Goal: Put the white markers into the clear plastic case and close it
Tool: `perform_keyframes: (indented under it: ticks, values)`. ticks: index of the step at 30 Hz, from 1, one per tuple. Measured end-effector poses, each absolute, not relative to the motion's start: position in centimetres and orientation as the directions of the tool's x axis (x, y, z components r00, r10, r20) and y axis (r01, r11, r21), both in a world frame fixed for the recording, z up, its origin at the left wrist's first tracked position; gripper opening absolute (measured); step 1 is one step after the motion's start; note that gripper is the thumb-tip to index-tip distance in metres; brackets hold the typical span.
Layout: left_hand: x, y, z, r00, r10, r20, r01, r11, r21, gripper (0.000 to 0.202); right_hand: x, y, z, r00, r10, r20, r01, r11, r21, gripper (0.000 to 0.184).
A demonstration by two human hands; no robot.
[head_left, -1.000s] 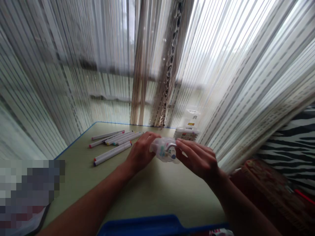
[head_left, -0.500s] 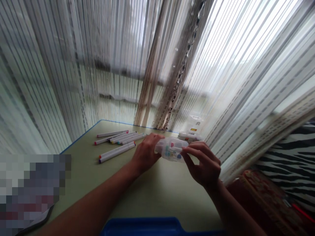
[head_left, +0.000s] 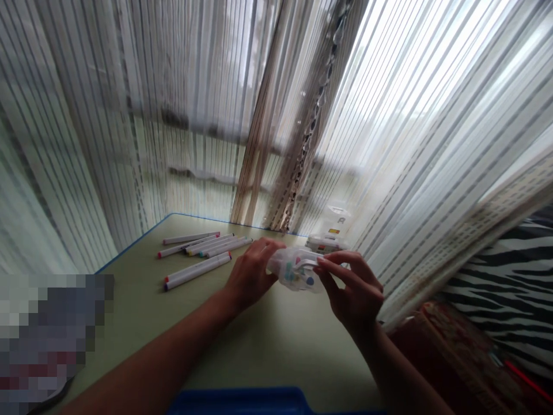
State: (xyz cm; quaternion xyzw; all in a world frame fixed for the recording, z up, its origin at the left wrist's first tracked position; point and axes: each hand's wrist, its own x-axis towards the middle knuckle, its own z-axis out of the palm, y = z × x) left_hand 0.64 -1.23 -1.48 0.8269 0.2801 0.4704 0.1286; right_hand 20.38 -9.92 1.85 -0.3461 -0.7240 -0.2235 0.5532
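My left hand (head_left: pixel 254 270) is closed around the left end of a small translucent plastic case (head_left: pixel 288 278) with coloured spots on it. The case is held above the table, tilted on its side. My right hand (head_left: pixel 352 285) pinches a white, strap-like strip (head_left: pixel 309 261) at the case's upper right edge between thumb and fingertips. Whether the strip is part of the case I cannot tell. Left of my left hand, several white markers (head_left: pixel 199 270) with coloured ends lie loosely on the table.
A clear plastic box (head_left: pixel 334 230) with a label stands at the back of the green table (head_left: pixel 276 346), by the curtain (head_left: pixel 207 144). A blue tray-like edge (head_left: pixel 237 400) lies at the front. A dark red patterned item (head_left: pixel 444 340) and zebra-striped fabric (head_left: pixel 496 311) are at right.
The white strip at the case now stands out, curved, in my right fingers. The whole view has shifted slightly; the markers lie as before.
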Motion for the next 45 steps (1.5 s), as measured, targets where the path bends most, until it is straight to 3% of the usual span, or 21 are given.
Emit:
perform_keyframes:
  ticks: [5,8,11,14,18,21,25,31,38,45]
  values:
    - [0.8,-1.5,-1.4,0.404,0.584,0.704,0.328,-0.811,0.485,0.041,20.7,-9.5,1.8,-0.149,0.282,0.948,0.768,0.637,-0.069,0.04]
    - [0.8,-1.5,-1.4,0.383,0.583,0.717,0.289,-0.812,0.507,0.039,20.8,-9.3,1.6,-0.088,0.303,0.949,0.741,0.656,-0.141,0.037]
    - [0.8,-1.4,-1.2,0.336,0.624,0.705,0.209,-0.78,0.59,0.042,21.0,-8.8,1.2,0.052,0.376,0.925,0.666,0.677,-0.312,0.032]
    - [0.8,-1.2,-0.8,0.286,0.734,0.616,0.081,-0.659,0.748,0.053,21.1,-8.1,0.3,0.093,0.572,0.815,0.46,0.702,-0.544,0.037]
    - [0.5,-1.2,0.0,0.307,0.813,0.494,-0.064,-0.5,0.863,0.055,20.3,-7.3,-1.3,-0.051,0.827,0.56,0.194,0.559,-0.806,0.056]
    - [0.4,-1.3,0.4,0.339,0.827,0.449,-0.098,-0.443,0.891,0.051,19.1,-7.2,-2.0,-0.185,0.906,0.381,0.069,0.399,-0.915,0.062]
    - [0.3,-1.5,0.7,0.415,0.833,0.366,-0.152,-0.333,0.931,0.053,18.3,-7.3,-1.9,-0.206,0.927,0.313,-0.09,0.301,-0.949,0.048]
    - [0.4,-1.4,0.7,0.471,0.852,0.23,-0.263,-0.113,0.958,0.066,19.3,-7.0,-0.8,-0.028,0.966,0.255,-0.215,0.244,-0.946,0.033]
    - [0.8,-0.8,0.0,0.561,0.805,0.192,-0.242,-0.062,0.968,0.056,20.1,-6.5,-0.7,0.025,0.974,0.224,-0.226,0.224,-0.948,0.03]
    - [1.1,-1.0,0.0,0.584,0.803,0.114,-0.178,-0.01,0.984,0.058,20.0,-5.9,-1.3,-0.054,0.983,0.176,-0.299,0.152,-0.942,0.032]
